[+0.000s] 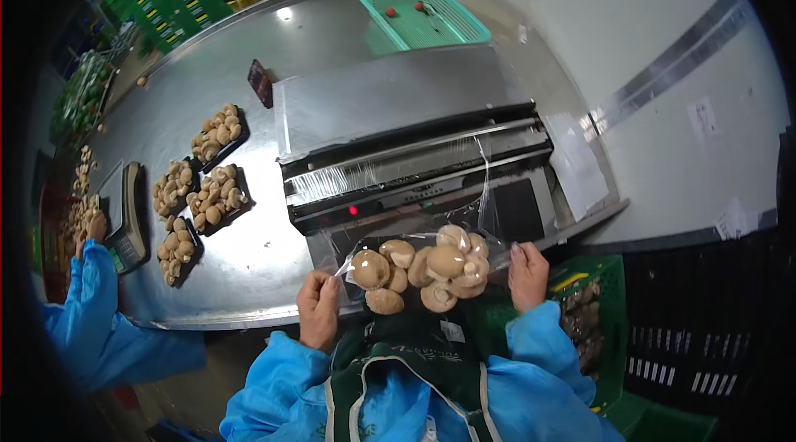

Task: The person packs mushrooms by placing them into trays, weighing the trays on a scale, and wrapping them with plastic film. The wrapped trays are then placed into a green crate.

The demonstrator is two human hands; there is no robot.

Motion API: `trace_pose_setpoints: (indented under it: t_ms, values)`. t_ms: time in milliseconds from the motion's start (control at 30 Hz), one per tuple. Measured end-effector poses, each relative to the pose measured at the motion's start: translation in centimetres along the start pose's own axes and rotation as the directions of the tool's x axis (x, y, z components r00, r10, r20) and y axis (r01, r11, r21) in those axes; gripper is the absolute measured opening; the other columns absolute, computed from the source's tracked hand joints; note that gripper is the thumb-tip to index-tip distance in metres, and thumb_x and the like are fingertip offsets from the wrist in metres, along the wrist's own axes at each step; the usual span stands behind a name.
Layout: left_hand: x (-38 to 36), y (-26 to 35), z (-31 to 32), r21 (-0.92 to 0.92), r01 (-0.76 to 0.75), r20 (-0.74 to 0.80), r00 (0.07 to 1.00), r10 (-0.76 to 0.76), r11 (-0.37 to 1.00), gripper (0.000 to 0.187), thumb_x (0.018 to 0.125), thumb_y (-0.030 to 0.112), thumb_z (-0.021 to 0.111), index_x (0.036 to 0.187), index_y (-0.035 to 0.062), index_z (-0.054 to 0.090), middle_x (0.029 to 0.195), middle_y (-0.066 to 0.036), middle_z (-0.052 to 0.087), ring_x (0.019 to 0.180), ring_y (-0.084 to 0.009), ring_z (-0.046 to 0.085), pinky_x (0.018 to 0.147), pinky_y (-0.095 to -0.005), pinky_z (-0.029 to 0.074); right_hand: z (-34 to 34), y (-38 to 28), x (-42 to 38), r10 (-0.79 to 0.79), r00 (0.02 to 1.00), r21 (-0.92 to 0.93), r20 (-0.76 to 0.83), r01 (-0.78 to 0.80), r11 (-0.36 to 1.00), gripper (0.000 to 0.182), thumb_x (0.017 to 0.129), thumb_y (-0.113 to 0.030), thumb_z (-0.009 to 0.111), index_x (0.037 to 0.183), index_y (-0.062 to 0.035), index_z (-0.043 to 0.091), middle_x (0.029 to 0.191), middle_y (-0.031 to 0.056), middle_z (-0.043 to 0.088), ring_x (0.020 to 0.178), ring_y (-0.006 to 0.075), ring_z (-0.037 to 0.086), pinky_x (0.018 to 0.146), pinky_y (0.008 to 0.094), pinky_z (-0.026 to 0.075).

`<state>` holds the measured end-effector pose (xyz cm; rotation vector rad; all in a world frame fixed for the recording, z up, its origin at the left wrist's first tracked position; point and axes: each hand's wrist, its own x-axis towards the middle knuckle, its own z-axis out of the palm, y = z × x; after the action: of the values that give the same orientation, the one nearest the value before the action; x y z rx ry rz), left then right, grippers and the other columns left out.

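Observation:
My left hand (319, 308) is closed on the left edge of a sheet of clear plastic film (487, 214). On the other side, my right hand (528, 276) pinches the film's right edge. Between my hands, brown mushrooms (446, 261) lie in a group under the stretched film, close to my apron. Whatever tray they sit on is mostly hidden. The film runs back from the mushrooms to a film wrapping machine (414, 185), which has a lit red light on its front.
Several black trays of mushrooms (217, 193) stand on the metal table (249, 276), left of the machine. A scale (128, 235) is farther left, by a co-worker's hand (95, 226). A green basket (427, 15) sits behind; a green crate (609, 318) with packs is at right.

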<state>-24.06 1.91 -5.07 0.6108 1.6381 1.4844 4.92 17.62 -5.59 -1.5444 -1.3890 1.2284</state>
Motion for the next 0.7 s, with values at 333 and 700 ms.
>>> trace_pose_setpoints:
  t_ms: [333,700]
  values:
    - [8.6,-2.3,3.8,0.765,-0.558,0.459,0.823,0.336,0.321,0.009,0.085,0.015,0.055,0.085,0.0062,0.053,0.072,-0.017,0.06,0.067,-0.036,0.06,0.054,-0.0421,0.045,6.0,12.0,-2.2,0.102,0.941,0.318,-0.323,0.007,0.948,0.013,0.09,-0.011,0.052,0.087,0.0002,0.058,0.076,0.0041,0.057,0.067,0.011,0.049,0.063,0.028,0.043]
    - [-1.0,1.4,1.1,-0.339,0.61,0.775,0.613,-0.155,0.717,0.035,0.089,0.031,0.051,0.108,0.0019,0.051,0.103,-0.01,0.058,0.096,-0.0175,0.056,0.084,-0.029,0.046,12.3,6.9,-14.9,-0.461,0.884,0.749,0.085,-0.362,-0.556,0.054,0.069,-0.012,0.067,0.116,-0.0043,0.043,0.093,0.0063,0.05,0.076,0.0132,0.051,0.065,0.0261,0.045]
